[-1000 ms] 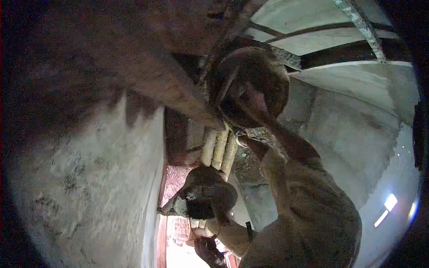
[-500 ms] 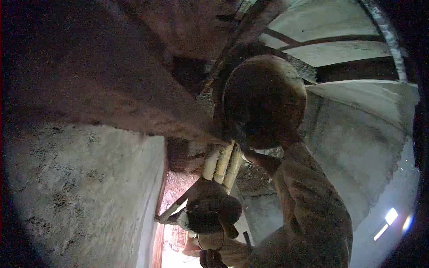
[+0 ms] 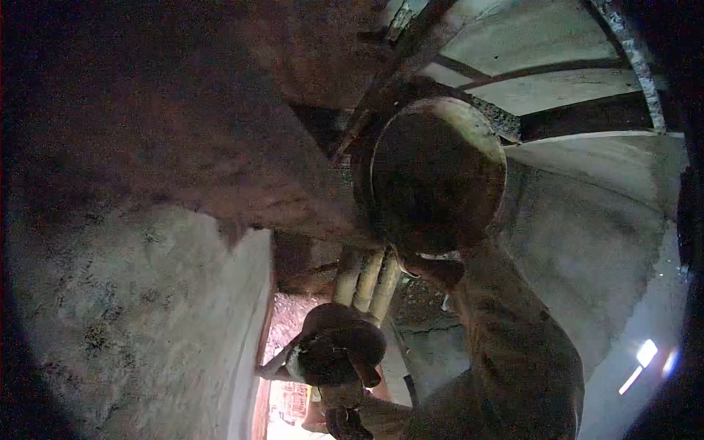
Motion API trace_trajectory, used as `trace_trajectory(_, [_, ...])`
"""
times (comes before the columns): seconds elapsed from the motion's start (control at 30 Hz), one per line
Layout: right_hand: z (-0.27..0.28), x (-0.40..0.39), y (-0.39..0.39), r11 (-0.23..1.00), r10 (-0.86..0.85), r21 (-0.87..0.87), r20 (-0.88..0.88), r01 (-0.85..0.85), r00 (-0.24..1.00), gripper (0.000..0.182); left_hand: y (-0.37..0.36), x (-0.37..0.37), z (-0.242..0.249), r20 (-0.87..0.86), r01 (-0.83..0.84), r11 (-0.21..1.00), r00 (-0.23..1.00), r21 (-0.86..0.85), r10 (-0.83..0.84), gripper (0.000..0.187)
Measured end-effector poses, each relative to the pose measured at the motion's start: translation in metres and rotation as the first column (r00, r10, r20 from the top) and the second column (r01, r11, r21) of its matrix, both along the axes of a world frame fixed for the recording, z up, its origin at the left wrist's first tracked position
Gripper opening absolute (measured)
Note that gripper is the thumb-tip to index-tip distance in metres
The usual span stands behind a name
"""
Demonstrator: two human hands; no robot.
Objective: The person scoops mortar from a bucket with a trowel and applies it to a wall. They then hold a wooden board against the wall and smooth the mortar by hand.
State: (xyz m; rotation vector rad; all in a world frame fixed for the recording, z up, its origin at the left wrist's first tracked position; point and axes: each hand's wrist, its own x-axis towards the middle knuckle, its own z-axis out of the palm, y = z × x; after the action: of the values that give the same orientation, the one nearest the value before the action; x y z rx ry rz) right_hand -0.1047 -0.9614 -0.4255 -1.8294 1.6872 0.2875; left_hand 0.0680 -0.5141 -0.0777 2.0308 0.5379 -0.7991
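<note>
A round, shallow metal pan (image 3: 440, 172) is held up in the upper middle, its dark face turned toward me and its pale rim catching light at the upper right. My right hand (image 3: 440, 270) is closed at the pan's lower edge, and its long brown sleeve (image 3: 524, 352) bends down to the bottom of the view. Deep shadow covers most of the fingers. Nothing of my left hand shows. Just under the pan, several bamboo poles (image 3: 370, 282) run downward. Below them is a dark rounded shape (image 3: 337, 345) in shadow.
A rough plastered wall (image 3: 132, 315) stands at the left, beside a bright opening (image 3: 290, 396). A large brown surface (image 3: 183, 147) fills the upper left. Dark beams (image 3: 579, 117) cross pale panels at the upper right, and a grey wall (image 3: 587, 242) stands below them.
The pan and my right hand have shifted slightly right and down in view. The dark rounded shape below has moved a little left and changed outline.
</note>
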Motion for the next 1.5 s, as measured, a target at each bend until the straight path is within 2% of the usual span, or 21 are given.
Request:
trace_trajectory(0.27, [0.047, 0.071, -0.027, 0.989, 0.126, -0.097, 0.106, -0.116, 0.986, 0.035, 0.016, -0.016, 0.052, 0.032, 0.084, 0.996, 0.996, -0.028, -0.083, 0.015])
trace_trajectory(0.43, [0.127, 0.088, -0.017, 0.961, 0.252, -0.158, 0.164, -0.227, 0.954, 0.031, 0.027, -0.023, 0.108, 0.139, 0.383, 0.922, 0.912, 0.051, -0.387, 0.015])
trace_trajectory(0.47, [0.148, 0.092, -0.015, 0.95, 0.287, -0.179, 0.182, -0.255, 0.941, 0.031, 0.027, -0.025, 0.114, 0.116, 0.382, 0.924, 0.917, 0.028, -0.382, 0.015])
trace_trajectory(0.53, [0.195, 0.099, -0.014, 0.915, 0.377, -0.232, 0.208, -0.329, 0.903, 0.029, 0.01, -0.017, 0.141, -0.015, 0.128, 0.981, 0.991, -0.144, -0.132, 0.018])
trace_trajectory(0.57, [0.221, 0.1, -0.017, 0.852, 0.483, -0.324, 0.183, -0.411, 0.857, 0.028, 0.002, -0.013, 0.155, -0.086, -0.018, 0.979, 0.996, -0.203, 0.0, 0.02])
trace_trajectory(0.6, [0.246, 0.1, -0.021, 0.737, 0.608, -0.451, 0.119, -0.503, 0.785, 0.028, 0.0, -0.012, 0.165, 0.048, 0.253, 0.966, 0.967, -0.044, -0.251, 0.02])
trace_trajectory(0.67, [0.292, 0.099, -0.028, 0.434, 0.775, -0.651, -0.081, -0.622, 0.626, 0.023, -0.005, 0.008, 0.181, 0.153, 0.55, 0.821, 0.808, 0.151, -0.569, 0.019])
trace_trajectory(0.73, [0.348, 0.106, -0.032, 0.668, 0.739, -0.376, 0.228, -0.642, 0.635, 0.022, -0.007, 0.007, 0.187, 0.178, 0.403, 0.915, 0.899, 0.017, -0.399, 0.02])
trace_trajectory(0.83, [0.457, 0.121, -0.02, 0.729, 0.676, -0.167, 0.332, -0.664, 0.658, 0.025, -0.032, 0.017, 0.203, 0.047, 0.021, 0.963, 0.999, -0.268, -0.009, 0.016])
trace_trajectory(0.87, [0.469, 0.114, -0.019, 0.585, 0.803, -0.237, 0.307, -0.776, 0.511, 0.024, -0.04, 0.021, 0.211, 0.014, -0.061, 0.943, 0.998, -0.326, 0.069, 0.016])
trace_trajectory(0.97, [0.56, 0.141, 0.006, 0.344, 0.919, -0.065, 0.23, -0.937, 0.321, 0.024, -0.051, 0.036, 0.234, 0.134, 0.008, 0.912, 0.99, -0.41, 0.052, 0.016])
trace_trajectory(1.0, [0.568, 0.141, 0.01, 0.131, 0.972, -0.263, 0.226, -0.956, 0.071, 0.027, -0.058, 0.043, 0.239, 0.159, -0.033, 0.908, 0.981, -0.417, 0.109, 0.016])
trace_trajectory(1.03, [0.576, 0.142, 0.015, -0.073, 0.976, -0.472, 0.148, -0.878, -0.161, 0.03, -0.053, 0.042, 0.229, 0.439, 0.194, 0.95, 0.896, -0.245, -0.07, 0.019])
trace_trajectory(1.1, [0.61, 0.166, 0.041, -0.137, 0.854, -0.518, 0.371, -0.844, -0.366, 0.035, -0.051, 0.05, 0.22, 0.657, 0.344, 0.939, 0.711, -0.015, -0.25, 0.021])
trace_trajectory(1.13, [0.626, 0.177, 0.053, -0.246, 0.838, -0.545, 0.296, -0.801, -0.459, 0.035, -0.05, 0.057, 0.218, 0.74, 0.43, 0.898, 0.574, 0.091, -0.35, 0.025])
trace_trajectory(1.23, [0.657, 0.202, 0.09, -0.368, 0.805, -0.515, 0.24, -0.774, -0.543, 0.035, -0.059, 0.07, 0.223, 0.719, 0.468, 0.872, 0.655, -0.145, -0.232, 0.049])
trace_trajectory(1.27, [0.66, 0.207, 0.101, -0.391, 0.797, -0.519, 0.223, -0.761, -0.561, 0.035, -0.074, 0.076, 0.237, 0.423, 0.144, 0.838, 0.899, -0.526, 0.111, 0.049])
trace_trajectory(1.33, [0.662, 0.217, 0.117, -0.461, 0.805, -0.415, 0.176, -0.784, -0.567, 0.033, -0.069, 0.086, 0.25, 0.823, 0.449, 0.893, 0.519, -0.03, -0.233, 0.041])
trace_trajectory(1.37, [0.668, 0.223, 0.12, -0.478, 0.797, -0.419, 0.163, -0.772, -0.582, 0.033, -0.067, 0.091, 0.257, 0.896, 0.414, 0.88, 0.261, 0.232, -0.359, 0.039])
trace_trajectory(1.47, [0.674, 0.232, 0.122, -0.527, 0.721, -0.622, 0.035, -0.579, -0.692, 0.032, -0.079, 0.097, 0.256, 0.855, 0.417, 0.826, 0.184, 0.379, -0.485, 0.035])
trace_trajectory(1.5, [0.671, 0.233, 0.13, -0.572, 0.73, -0.504, 0.047, -0.647, -0.682, 0.032, -0.087, 0.094, 0.249, 0.652, 0.255, 0.865, 0.751, -0.432, 0.105, 0.035])
